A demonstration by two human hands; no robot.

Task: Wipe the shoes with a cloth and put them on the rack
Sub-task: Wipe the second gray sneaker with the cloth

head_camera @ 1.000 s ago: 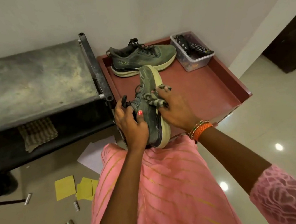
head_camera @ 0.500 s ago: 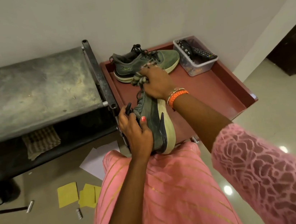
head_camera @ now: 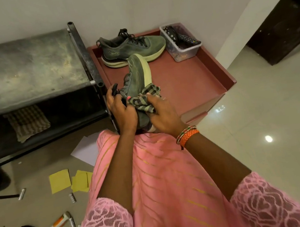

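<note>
Red stand (head_camera: pixel 198 80) behind; cloth (head_camera: pixel 141 101) hides shoe (head_camera: pixel 137 73) heel.

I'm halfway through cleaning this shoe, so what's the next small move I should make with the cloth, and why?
Probably stroke the cloth forward toward the toe. The right hand presses it against the held shoe near the heel end, while the left hand grips the shoe there. The toe half ahead of the cloth looks dusty and streaked.

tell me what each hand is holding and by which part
The left hand holds the green shoe at its heel end, by the collar. The right hand holds the striped cloth, bunched against the shoe's side.
</note>
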